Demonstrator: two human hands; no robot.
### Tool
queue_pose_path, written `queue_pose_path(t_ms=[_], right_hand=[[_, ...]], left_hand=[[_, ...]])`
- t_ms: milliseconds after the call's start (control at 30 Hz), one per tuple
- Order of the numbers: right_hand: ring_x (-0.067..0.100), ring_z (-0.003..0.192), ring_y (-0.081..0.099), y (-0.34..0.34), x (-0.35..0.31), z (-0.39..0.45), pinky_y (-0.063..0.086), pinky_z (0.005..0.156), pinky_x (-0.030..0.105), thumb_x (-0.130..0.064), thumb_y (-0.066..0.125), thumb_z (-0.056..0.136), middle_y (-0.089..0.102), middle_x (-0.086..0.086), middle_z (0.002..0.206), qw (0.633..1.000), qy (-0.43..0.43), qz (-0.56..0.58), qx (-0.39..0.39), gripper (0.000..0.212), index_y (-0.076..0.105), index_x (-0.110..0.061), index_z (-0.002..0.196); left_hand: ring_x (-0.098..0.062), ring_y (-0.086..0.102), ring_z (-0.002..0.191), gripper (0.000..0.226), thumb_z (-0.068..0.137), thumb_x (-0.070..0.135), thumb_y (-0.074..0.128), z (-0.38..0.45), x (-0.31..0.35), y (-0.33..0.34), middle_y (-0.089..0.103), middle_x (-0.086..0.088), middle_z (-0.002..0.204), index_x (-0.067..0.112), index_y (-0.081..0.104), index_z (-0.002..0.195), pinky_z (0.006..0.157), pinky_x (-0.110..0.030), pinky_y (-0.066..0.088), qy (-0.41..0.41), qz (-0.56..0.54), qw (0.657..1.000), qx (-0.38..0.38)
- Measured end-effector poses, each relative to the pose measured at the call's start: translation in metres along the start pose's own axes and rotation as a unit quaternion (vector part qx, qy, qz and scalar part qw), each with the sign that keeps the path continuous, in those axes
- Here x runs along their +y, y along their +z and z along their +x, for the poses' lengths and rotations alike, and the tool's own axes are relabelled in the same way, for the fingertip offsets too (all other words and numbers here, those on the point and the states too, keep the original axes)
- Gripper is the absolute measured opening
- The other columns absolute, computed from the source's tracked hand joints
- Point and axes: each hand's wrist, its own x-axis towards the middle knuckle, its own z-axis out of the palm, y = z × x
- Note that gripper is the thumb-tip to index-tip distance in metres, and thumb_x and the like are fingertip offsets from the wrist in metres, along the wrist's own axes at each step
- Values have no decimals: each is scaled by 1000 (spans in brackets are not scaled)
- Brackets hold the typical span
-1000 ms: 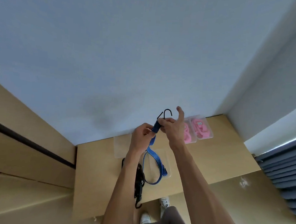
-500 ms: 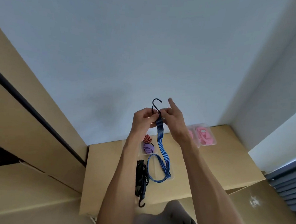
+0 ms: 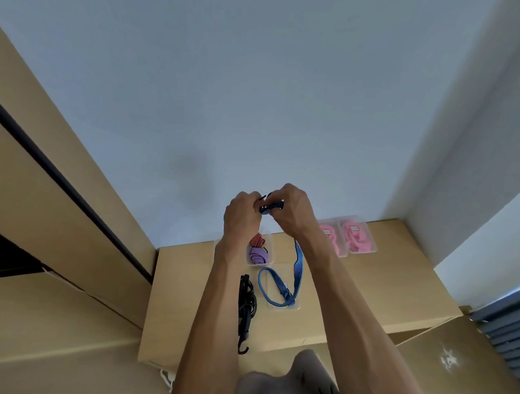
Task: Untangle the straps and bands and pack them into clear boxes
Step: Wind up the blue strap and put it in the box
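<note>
— Blue striped elastic strap?
— Hook end pinched between left hand and right hand, raised above the bench; tail looping into the open clear plastic box, probably for folding.

Mid frame: left hand & right hand both pinch top end of blue strap. Rest of strap hangs down to a loop in clear box on tan table. Black strap lies left of it. Pink bands sit in boxes, right.
</note>
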Motion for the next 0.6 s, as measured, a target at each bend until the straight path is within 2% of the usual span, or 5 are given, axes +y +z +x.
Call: queue_pose_path(t_ms=[100,233,333,400,600], right_hand=[[15,88,54,-10,3,2,46,74,27,3,70,82,56,4,102,1000,-19,-22,0,22,80,-9,96],[18,86,59,-20,4,3,50,78,31,5,60,87,68,11,100,999,-30,-1,-33,24,78,-4,100],[15,78,56,-22,6,2,50,73,32,3,55,92,69,8,94,999,-15,30,-30,23,76,-3,100],[17,70,58,-24,9,4,52,66,31,0,54,94,67,6,83,997,21,77,-8,21,75,-2,98],[20,62,65,-31,13,5,57,61,31,-3,62,92,72,15,79,956,101,276,-6,7,68,-3,91]], left_hand=[[-30,66,80,29,100,1,45,1,0,-10,69,-14,92,5,72,108,70,-37,53,-7,-46,995,-86],[-12,64,64,36,97,-3,44,-2,-1,-18,63,1,73,14,73,110,57,-16,43,-8,-82,983,-163],[-12,65,67,33,99,3,44,-3,0,-22,69,-3,77,15,75,101,67,-25,49,8,-137,978,-156],[-13,68,73,32,100,3,45,-2,1,-22,73,-8,91,9,75,109,77,-29,54,-2,-219,968,-124],[-7,70,80,21,90,9,68,0,-1,-27,76,4,89,24,76,103,78,-23,52,-12,-390,917,-87]])
